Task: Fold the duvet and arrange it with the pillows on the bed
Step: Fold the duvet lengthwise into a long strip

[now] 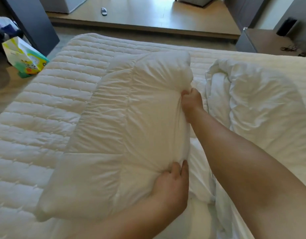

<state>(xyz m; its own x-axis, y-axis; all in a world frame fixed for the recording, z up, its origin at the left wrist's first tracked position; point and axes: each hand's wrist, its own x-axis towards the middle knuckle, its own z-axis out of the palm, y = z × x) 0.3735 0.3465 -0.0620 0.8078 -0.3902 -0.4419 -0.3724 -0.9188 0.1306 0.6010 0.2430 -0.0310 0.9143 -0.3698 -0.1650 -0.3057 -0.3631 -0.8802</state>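
A large white pillow (pixel 124 128) lies lengthwise on the quilted mattress (pixel 45 100) in the middle of the view. My left hand (pixel 171 185) grips its near right corner, fingers curled into the fabric. My right hand (pixel 190 102) pinches the pillow's right edge farther up, bunching the cover. To the right, a crumpled white duvet (pixel 255 100) sits in a heap on the bed. More white bedding (pixel 200 178) lies under my right forearm.
A colourful box (pixel 26 57) stands on the floor at the bed's left side, next to a dark panel (pixel 33 19). Beyond the bed's far edge is a wooden floor step (pixel 148 30) with a small object (pixel 104 11). A dark speaker (pixel 286 26) stands at far right.
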